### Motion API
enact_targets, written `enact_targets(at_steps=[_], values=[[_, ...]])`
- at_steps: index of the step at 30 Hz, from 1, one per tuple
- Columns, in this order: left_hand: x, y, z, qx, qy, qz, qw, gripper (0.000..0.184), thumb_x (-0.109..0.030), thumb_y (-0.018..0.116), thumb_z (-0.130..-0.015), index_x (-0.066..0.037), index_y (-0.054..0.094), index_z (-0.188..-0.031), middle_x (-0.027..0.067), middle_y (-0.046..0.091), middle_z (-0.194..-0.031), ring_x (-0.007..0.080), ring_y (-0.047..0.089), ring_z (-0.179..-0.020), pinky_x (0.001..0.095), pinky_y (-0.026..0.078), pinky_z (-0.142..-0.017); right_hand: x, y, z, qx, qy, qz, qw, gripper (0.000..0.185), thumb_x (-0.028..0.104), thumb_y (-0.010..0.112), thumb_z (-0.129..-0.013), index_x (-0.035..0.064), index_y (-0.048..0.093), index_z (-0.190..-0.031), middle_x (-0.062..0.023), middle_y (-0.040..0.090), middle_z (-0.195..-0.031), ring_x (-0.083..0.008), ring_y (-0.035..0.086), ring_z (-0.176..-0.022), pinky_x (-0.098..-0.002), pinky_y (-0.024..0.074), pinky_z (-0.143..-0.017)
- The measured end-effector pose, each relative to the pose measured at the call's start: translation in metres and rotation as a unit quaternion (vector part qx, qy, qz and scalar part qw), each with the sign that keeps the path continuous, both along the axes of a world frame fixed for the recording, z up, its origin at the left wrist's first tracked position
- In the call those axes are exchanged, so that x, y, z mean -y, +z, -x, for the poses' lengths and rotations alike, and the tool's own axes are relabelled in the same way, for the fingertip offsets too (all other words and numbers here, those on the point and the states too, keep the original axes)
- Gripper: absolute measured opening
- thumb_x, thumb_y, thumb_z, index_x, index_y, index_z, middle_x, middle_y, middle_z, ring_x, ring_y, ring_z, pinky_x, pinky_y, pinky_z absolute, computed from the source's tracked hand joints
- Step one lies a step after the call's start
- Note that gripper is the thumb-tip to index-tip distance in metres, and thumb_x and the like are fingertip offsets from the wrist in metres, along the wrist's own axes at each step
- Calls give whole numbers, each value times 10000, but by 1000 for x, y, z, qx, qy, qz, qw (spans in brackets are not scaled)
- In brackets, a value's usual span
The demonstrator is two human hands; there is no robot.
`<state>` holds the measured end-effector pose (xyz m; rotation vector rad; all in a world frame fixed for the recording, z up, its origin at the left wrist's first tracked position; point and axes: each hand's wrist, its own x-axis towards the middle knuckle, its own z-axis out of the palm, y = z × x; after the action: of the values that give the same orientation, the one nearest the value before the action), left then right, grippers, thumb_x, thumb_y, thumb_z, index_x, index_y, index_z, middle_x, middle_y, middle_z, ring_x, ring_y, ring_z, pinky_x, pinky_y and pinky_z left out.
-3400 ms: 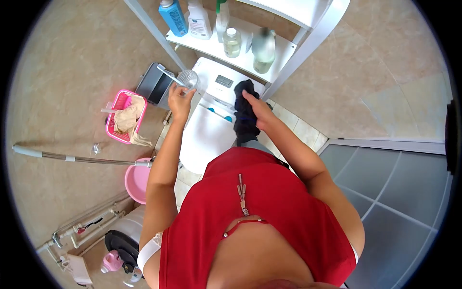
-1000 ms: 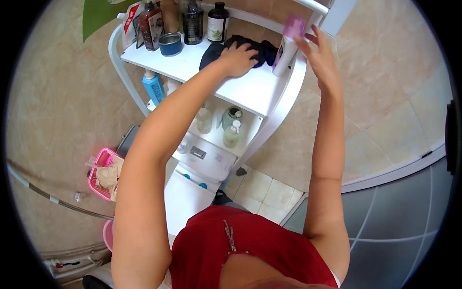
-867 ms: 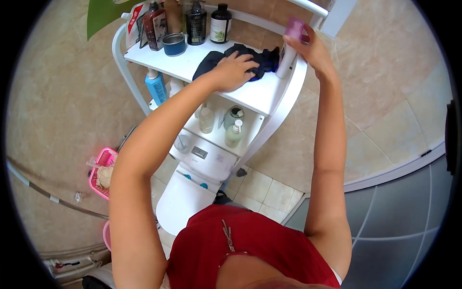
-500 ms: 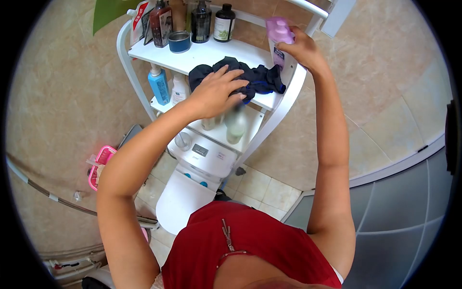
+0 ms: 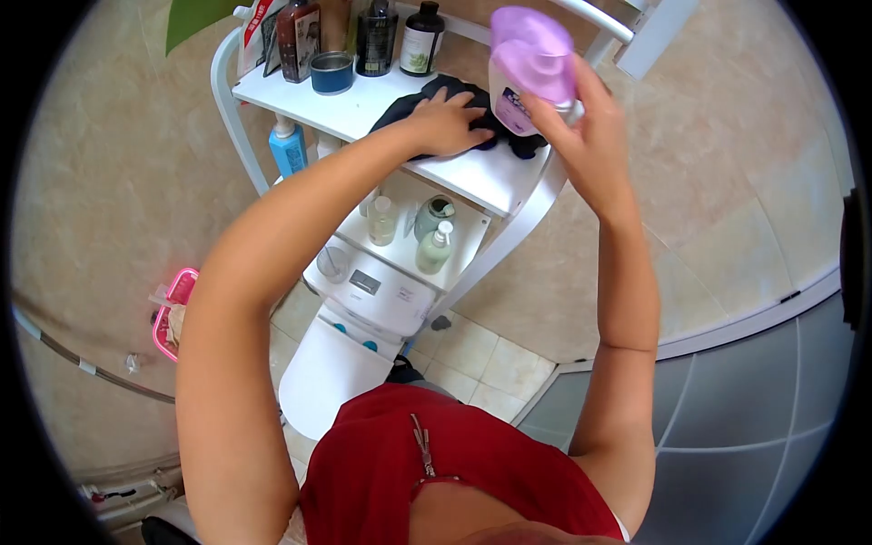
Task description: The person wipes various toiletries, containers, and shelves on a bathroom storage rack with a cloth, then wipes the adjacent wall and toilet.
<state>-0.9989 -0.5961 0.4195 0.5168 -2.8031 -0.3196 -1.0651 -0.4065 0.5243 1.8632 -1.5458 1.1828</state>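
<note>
My right hand (image 5: 595, 145) grips a bottle (image 5: 513, 107) with a translucent purple cap and a dark label, held raised and tilted at the right end of the white top shelf (image 5: 300, 105). My left hand (image 5: 447, 125) lies on a dark cloth (image 5: 409, 107) on that shelf, its fingers spread and pressing down. Part of the cloth is hidden under the hand, and its far end passes behind the bottle. Left of the cloth is a dark blue tin (image 5: 332, 74).
At the back of the top shelf stand a black bottle with a white label (image 5: 421, 41), a dark pump bottle (image 5: 375, 41) and a brown bottle (image 5: 298, 41). A green pump bottle (image 5: 434, 250) is on the lower shelf, above the white toilet (image 5: 331, 377). A pink basket (image 5: 162, 331) sits at left.
My right hand has lifted the purple-capped bottle off the shelf, toward me. My left hand has moved right and away from me, pushing and flattening the dark cloth.
</note>
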Motion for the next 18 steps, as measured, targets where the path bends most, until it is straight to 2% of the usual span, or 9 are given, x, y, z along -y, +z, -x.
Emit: enact_targets(at_steps=[1, 2, 4, 5, 7, 11, 13, 16, 18], values=[[-9, 12, 6, 32, 15, -28, 999, 634, -625, 411, -910, -278, 438, -1440, 134, 267, -1550, 466, 203, -1410, 553, 214, -1126, -7, 0, -5, 35, 22, 12, 999, 470, 202, 709, -784, -11, 583, -1184, -152, 677, -1017, -281, 637, -916, -368, 482, -847], [10, -8, 34, -8, -37, -18, 999, 630, -642, 398, -907, -329, 404, -1453, 140, 235, -1562, 480, 162, -1419, 570, 183, -1129, -15, -1, -9, 53, 22, 18, 998, 471, 187, 713, -785, -17, 580, -1188, -151, 673, -1026, -272, 634, -925, -359, 478, -853], [6, -3, 54, -3, -66, -82, 994, 611, -615, 422, -907, -308, 426, -1436, 143, 272, -1538, 457, 204, -1401, 547, 207, -1122, -30, -2, -18, 88, 20, 28, 996, 475, 158, 720, -786, -30, 574, -1197, -150, 667, -1044, -254, 626, -941, -340, 472, -866], [2, 0, 60, -4, -86, -122, 989, 602, -602, 434, -908, -297, 436, -1427, 145, 291, -1525, 446, 225, -1392, 536, 219, -1118, -35, -3, -22, 126, 53, 22, 990, 466, 154, 718, -810, -47, 568, -1204, -129, 654, -1061, -192, 606, -951, -315, 465, -862], [-7, 2, 66, -8, -131, -196, 972, 584, -576, 458, -908, -276, 458, -1410, 148, 329, -1501, 424, 267, -1373, 514, 243, -1111, -37, -4, -26, 194, 96, 2, 976, 443, 148, 704, -830, -50, 569, -1203, -113, 651, -1053, -165, 595, -953, -305, 468, -853], [-16, -2, 52, -21, -248, -341, 906, 548, -523, 506, -909, -234, 502, -1375, 155, 404, -1451, 380, 351, -1337, 470, 291, -1096, -39, 3, -30, 301, 107, -85, 944, 395, 157, 670, -865, -46, 580, -1192, -83, 645, -1040, -129, 584, -950, -280, 467, -843], [-20, -5, 36, -23, -295, -383, 875, 530, -497, 530, -909, -213, 523, -1357, 158, 442, -1427, 358, 393, -1319, 447, 315, -1088, -33, 3, -24, 311, 113, -89, 939, 391, 176, 661, -871, -40, 585, -1187, -80, 647, -1039, -127, 587, -942, -270, 465, -840], [-27, 2, 1, -38, -294, -331, 896, 503, -458, 566, -910, -181, 556, -1331, 163, 498, -1390, 325, 455, -1291, 414, 351, -1077, -22, 5, -7, 323, 124, -96, 933, 388, 205, 657, -873, -35, 595, -1172, -78, 650, -1038, -123, 589, -932, -267, 460, -846], [-41, 17, -20, -55, -244, -263, 932, 435, -355, 616, -901, -92, 599, -1247, 152, 588, -1280, 270, 550, -1177, 346, 404, -1030, -17, 8, -1, 323, 115, -97, 934, 382, 216, 658, -871, -30, 603, -1158, -77, 652, -1035, -123, 590, -928, -272, 459, -849]])
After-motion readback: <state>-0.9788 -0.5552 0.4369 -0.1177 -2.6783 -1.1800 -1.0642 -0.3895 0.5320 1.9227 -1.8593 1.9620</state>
